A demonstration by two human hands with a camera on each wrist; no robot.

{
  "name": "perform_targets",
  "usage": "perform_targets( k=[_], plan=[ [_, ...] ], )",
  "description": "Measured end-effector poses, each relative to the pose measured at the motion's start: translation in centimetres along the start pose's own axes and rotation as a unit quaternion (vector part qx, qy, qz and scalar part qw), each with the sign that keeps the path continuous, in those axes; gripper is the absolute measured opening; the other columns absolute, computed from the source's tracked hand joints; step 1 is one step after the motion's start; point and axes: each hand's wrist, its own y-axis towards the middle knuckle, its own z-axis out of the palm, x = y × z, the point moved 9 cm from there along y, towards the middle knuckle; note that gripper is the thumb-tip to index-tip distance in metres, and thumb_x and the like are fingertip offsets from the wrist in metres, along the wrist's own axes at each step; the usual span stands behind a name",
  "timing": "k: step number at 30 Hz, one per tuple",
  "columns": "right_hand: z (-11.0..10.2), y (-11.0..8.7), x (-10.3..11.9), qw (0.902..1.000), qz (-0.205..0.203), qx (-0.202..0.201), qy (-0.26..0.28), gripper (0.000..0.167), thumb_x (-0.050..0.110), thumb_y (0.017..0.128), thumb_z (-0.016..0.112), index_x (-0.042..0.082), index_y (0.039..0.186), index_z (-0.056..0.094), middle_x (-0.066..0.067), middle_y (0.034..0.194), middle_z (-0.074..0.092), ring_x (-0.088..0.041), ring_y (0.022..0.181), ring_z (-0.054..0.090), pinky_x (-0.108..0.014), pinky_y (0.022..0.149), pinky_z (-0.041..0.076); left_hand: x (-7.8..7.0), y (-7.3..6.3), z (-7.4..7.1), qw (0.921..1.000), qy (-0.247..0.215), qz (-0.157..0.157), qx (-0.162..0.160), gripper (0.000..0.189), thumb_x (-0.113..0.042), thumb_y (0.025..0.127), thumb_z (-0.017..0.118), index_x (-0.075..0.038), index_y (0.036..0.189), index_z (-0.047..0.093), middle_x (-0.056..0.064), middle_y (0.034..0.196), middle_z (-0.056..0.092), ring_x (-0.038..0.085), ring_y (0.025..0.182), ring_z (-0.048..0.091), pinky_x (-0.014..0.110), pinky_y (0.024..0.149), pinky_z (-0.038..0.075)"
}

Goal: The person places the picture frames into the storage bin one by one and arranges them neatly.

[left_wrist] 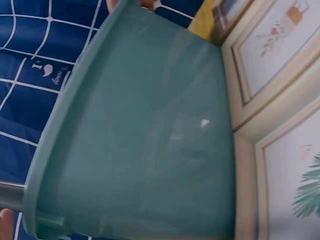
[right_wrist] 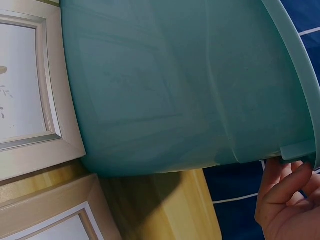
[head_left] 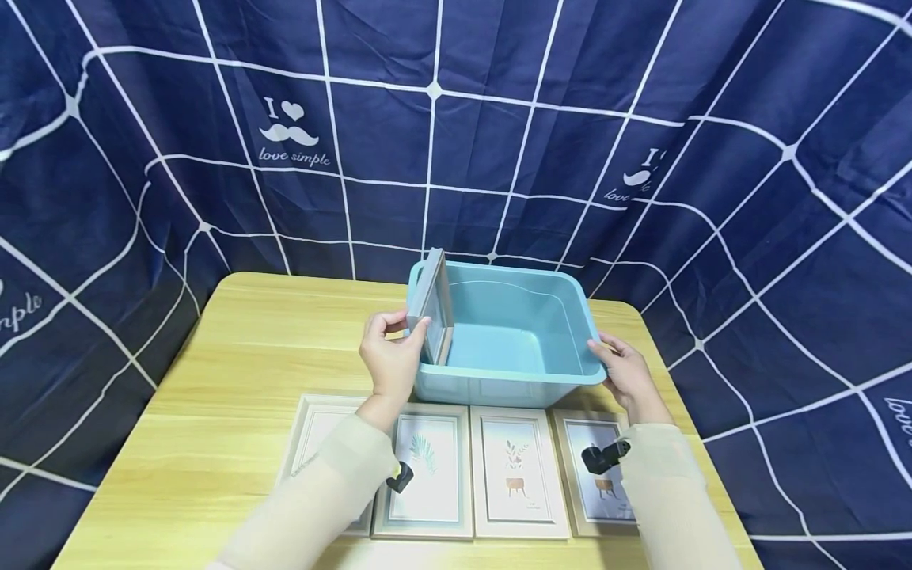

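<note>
A light-blue plastic bin stands on the wooden table. My left hand pinches the near edge of a grey picture frame between thumb and fingers. That frame stands on edge inside the bin, along its left wall, with its top above the rim. In the left wrist view only a bit of the left hand shows, below the frame's grey edge. My right hand holds the bin's right rim, thumb on top. From the right wrist view, its fingers curl under the rim.
Several framed pictures lie in a row before the bin: a leftmost one partly under my left arm, a palm-leaf picture, a potted-plant picture and another at right. A blue gridded curtain surrounds the table.
</note>
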Motion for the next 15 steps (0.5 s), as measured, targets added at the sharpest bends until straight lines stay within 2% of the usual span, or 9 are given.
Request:
perform_targets(
  k=[4,10,15],
  plan=[
    [0.0,0.1,-0.1,1.0,0.001,0.002,0.002,0.065,0.025,0.092,0.064,0.002,0.145,0.035,0.005,0.09,0.06,-0.006,0.074,0.062,-0.019,0.06,0.054,0.4,-0.6,-0.2,0.9998,-0.001,0.019,-0.001,0.027,-0.001,0.069,0.084,0.004,0.086,0.064,0.014,0.085,0.059,0.026,0.075,0.061,0.024,0.059,0.057],
    [0.1,0.0,0.0,1.0,0.002,0.004,0.002,0.067,0.026,0.092,0.065,0.002,0.146,0.034,0.005,0.092,0.059,-0.006,0.076,0.062,-0.019,0.062,0.054,0.6,-1.2,-0.3,0.9989,0.023,0.042,0.0,0.027,0.0,0.067,0.084,0.004,0.085,0.064,0.016,0.084,0.06,0.031,0.072,0.061,0.039,0.058,0.057],
    [0.0,0.1,-0.1,1.0,0.001,0.003,0.005,0.065,0.025,0.092,0.065,0.002,0.145,0.036,0.006,0.09,0.06,-0.006,0.074,0.062,-0.019,0.062,0.054,0.8,-1.6,-0.4,0.9981,0.04,0.048,-0.001,0.028,-0.005,0.067,0.086,0.001,0.083,0.063,0.012,0.082,0.06,0.026,0.073,0.06,0.036,0.064,0.05]
  ],
)
